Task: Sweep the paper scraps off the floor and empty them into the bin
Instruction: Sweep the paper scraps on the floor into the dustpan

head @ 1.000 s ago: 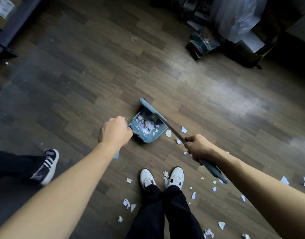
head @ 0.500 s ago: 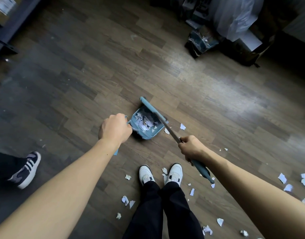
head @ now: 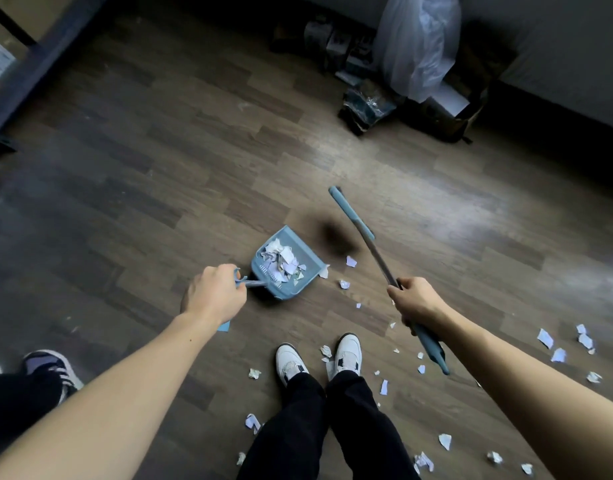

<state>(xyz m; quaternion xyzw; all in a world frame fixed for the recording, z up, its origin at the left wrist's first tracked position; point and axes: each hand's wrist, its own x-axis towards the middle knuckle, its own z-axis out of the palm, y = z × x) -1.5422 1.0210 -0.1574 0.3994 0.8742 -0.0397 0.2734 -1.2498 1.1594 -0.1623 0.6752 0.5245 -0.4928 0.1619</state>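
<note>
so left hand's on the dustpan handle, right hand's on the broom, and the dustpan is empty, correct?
Not quite. The head view shows the blue dustpan holding a pile of paper scraps, so it is not empty. The rest stands: the left hand grips its handle and the right hand grips the broom.

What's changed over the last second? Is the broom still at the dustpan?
No. The broom has swung away from the dustpan, to its right, blurred with motion; the right hand moved right with it. Unchanged: the left hand grips the dustpan by its handle, the right grips the broom, the pan holds its paper scraps, and loose scraps lie on the floor.
</note>
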